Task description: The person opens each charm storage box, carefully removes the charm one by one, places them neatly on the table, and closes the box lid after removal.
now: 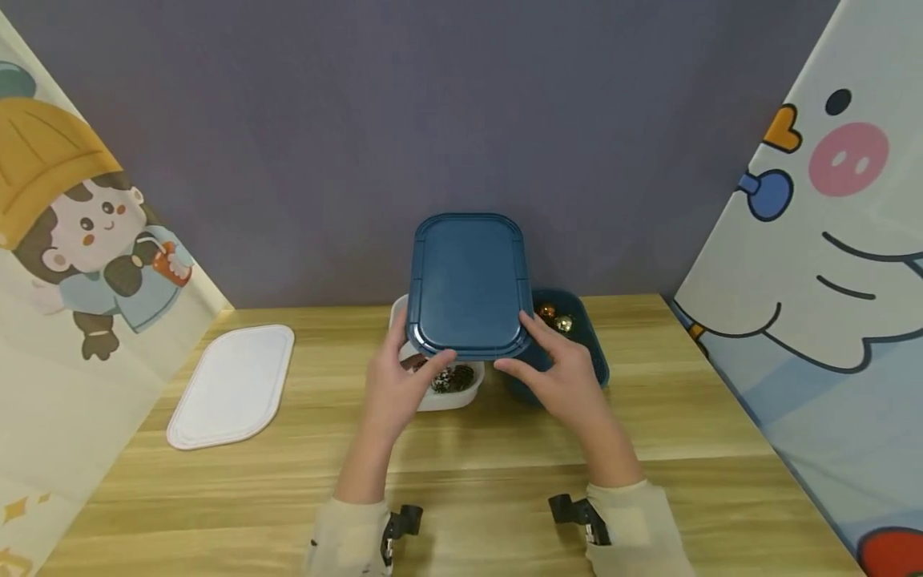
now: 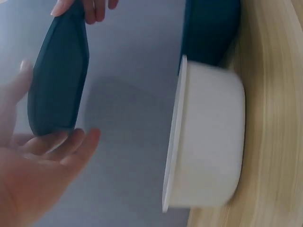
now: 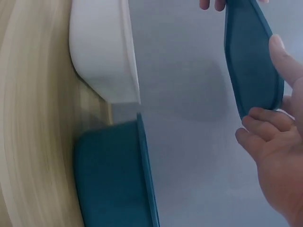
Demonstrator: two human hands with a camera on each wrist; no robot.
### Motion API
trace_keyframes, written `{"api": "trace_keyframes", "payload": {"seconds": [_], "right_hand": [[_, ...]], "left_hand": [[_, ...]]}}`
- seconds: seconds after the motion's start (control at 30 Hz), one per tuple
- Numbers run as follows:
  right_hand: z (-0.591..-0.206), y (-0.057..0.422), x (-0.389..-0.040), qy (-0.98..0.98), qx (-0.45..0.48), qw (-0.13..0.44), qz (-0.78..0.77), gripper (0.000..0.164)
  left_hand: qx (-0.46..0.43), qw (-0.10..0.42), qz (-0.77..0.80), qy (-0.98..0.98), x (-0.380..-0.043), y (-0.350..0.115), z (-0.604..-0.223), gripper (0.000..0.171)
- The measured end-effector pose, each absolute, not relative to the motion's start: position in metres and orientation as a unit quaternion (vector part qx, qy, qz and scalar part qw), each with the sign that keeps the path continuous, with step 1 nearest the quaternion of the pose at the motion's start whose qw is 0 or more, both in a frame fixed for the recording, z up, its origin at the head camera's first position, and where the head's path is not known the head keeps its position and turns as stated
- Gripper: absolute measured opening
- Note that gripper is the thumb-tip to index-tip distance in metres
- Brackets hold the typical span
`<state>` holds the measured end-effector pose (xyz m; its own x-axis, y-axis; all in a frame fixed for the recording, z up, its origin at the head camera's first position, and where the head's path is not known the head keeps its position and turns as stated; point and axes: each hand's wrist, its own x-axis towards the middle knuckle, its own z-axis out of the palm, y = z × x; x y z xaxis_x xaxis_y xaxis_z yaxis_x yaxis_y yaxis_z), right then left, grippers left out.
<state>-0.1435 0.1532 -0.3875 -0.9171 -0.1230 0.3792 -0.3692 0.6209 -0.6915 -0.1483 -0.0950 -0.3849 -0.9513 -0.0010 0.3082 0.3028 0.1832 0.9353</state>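
Both hands hold up a dark blue lid [image 1: 470,280] in the air, tilted, above two boxes. At its left edge the left hand [image 1: 397,385] grips it, thumb on the near edge. The right hand [image 1: 566,377] grips the opposite side in the same way. Below the lid, on the left, stands a white box [image 2: 210,137] without a cover, with pine cones [image 1: 457,377] showing inside. To the right is an uncovered dark blue box [image 3: 113,175], where shiny gold and copper balls [image 1: 562,323] show. The lid hides much of both boxes in the head view.
A white lid [image 1: 232,386] lies flat on the wooden table [image 1: 288,497] at the left. A grey panel [image 1: 461,120] rises behind the table, and printed cartoon panels stand on the left and right sides.
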Motion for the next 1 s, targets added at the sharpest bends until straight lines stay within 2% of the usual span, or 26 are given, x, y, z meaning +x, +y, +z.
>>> {"api": "trace_keyframes", "payload": {"seconds": [0.13, 0.37, 0.5, 0.67, 1.0], "right_hand": [[-0.387, 0.134, -0.150, -0.896, 0.144, 0.130, 0.399, 0.085], [-0.380, 0.091, -0.159, -0.909, 0.162, 0.093, 0.372, 0.085], [-0.374, 0.067, -0.163, -0.916, 0.183, 0.054, 0.353, 0.083], [-0.370, 0.036, -0.169, -0.922, 0.218, 0.033, 0.318, 0.081], [-0.374, -0.017, -0.164, -0.940, 0.222, -0.022, 0.259, 0.080]], "left_hand": [[-0.065, 0.120, -0.561, -0.817, -0.148, -0.112, -0.385, 0.100], [0.009, 0.143, -0.502, -0.853, -0.145, -0.147, -0.392, 0.083], [0.040, 0.117, -0.503, -0.856, -0.138, -0.172, -0.395, 0.079], [0.078, 0.076, -0.490, -0.865, -0.128, -0.204, -0.401, 0.080], [0.119, 0.074, -0.461, -0.876, -0.115, -0.255, -0.420, 0.080]]}}
